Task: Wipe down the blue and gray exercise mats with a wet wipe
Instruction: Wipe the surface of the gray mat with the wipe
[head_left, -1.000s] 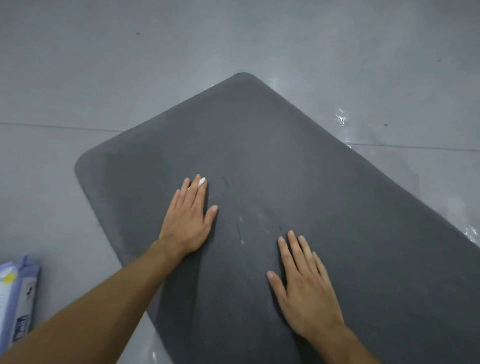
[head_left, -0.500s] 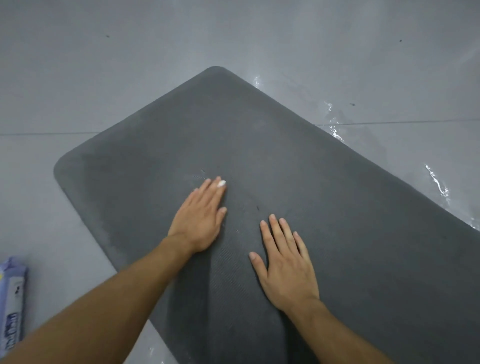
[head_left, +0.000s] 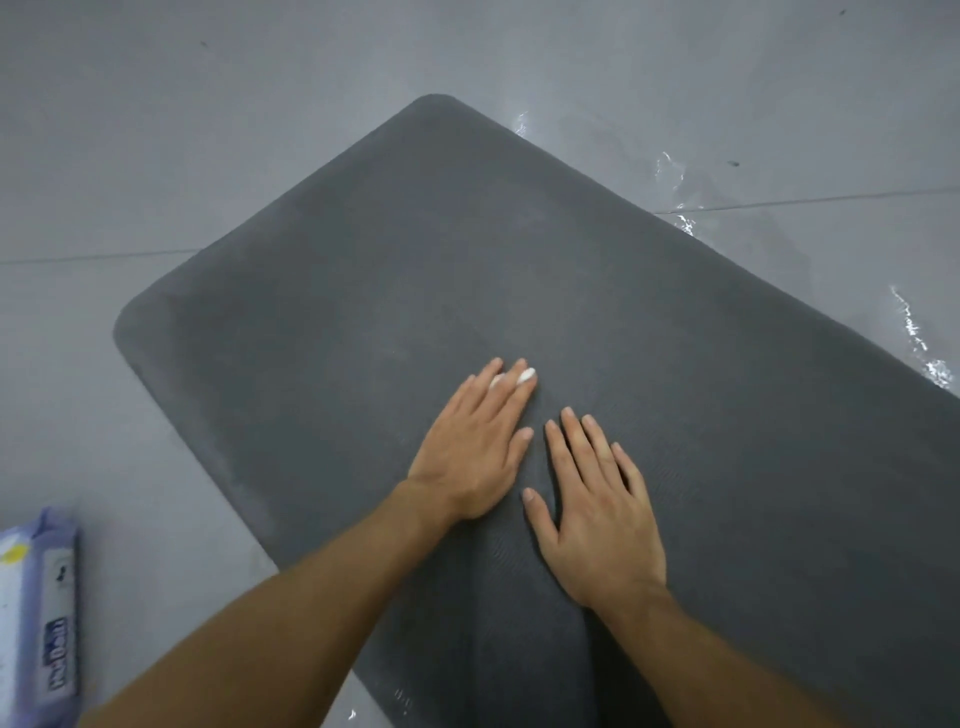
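A dark gray exercise mat (head_left: 597, 291) lies flat on the floor, running from upper left toward lower right. My left hand (head_left: 472, 452) presses flat on the mat with straight fingers, and a small white bit of wet wipe (head_left: 524, 376) shows under its fingertips. Just to its right, my right hand (head_left: 597, 514) rests flat on the mat, fingers spread, holding nothing. No blue mat is in view.
A blue and white pack of wet wipes (head_left: 36, 623) lies on the gray floor (head_left: 156, 130) at the lower left. Wet streaks (head_left: 919, 338) glisten on the floor along the mat's right edge.
My left hand has slid to the right across the mat with the wipe under it, ending close beside my right hand. The view has shifted slightly.
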